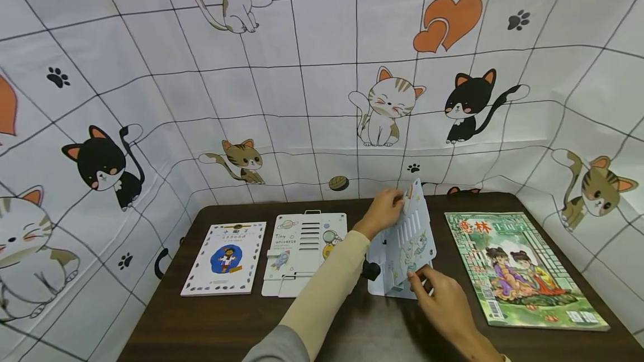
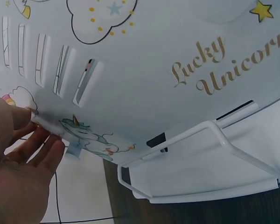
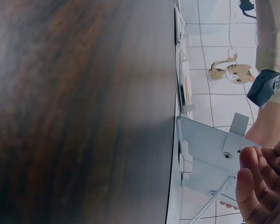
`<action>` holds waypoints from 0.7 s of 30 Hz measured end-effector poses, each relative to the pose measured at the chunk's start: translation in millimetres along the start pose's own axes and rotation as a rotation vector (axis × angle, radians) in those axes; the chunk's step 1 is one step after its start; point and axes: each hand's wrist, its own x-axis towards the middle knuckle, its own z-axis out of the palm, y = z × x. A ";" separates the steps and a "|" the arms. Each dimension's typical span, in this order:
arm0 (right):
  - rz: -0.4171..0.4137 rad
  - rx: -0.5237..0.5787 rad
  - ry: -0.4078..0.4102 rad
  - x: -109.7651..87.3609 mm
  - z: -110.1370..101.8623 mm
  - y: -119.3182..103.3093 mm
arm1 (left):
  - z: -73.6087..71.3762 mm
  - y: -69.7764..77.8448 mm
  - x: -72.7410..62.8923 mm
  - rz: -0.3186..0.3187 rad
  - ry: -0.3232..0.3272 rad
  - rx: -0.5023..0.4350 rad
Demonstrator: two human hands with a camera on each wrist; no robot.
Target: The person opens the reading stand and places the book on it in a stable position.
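Note:
A pale blue metal book stand (image 1: 413, 239) with vent slots, a unicorn drawing and the words "Lucky Unicorn" stands half unfolded on the table, its panel tilted up from its base. My left hand (image 1: 384, 211) pinches the panel's far upper edge between thumb and fingers; the left wrist view shows that hand (image 2: 30, 154) at the edge beside the slots. At the panel's near lower corner my right hand (image 1: 445, 303) holds the edge with thumb and fingertips. In the right wrist view, its curled fingers (image 3: 256, 182) overlap the panel, close to a small bracket (image 3: 235, 135).
Left of the stand lies a flat white "Tiny universe" book stand (image 1: 287, 239), with a white booklet (image 1: 223, 258) farther left. A green illustrated magazine (image 1: 528, 272) lies to the right. Behind the dark wooden table (image 1: 211, 328) hangs a cat-print cloth (image 1: 322, 94).

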 end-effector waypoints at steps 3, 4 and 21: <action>-0.035 -0.016 0.031 0.4 1.1 0.9 | -3.0 -1.1 -0.4 -0.016 0.012 -0.006; -0.049 -0.019 0.046 0.7 1.1 1.2 | -4.0 -1.4 -0.5 -0.021 0.014 -0.011; -0.112 -0.004 0.143 7.7 -16.2 25.2 | -7.0 -16.7 -3.2 -0.070 0.101 -0.069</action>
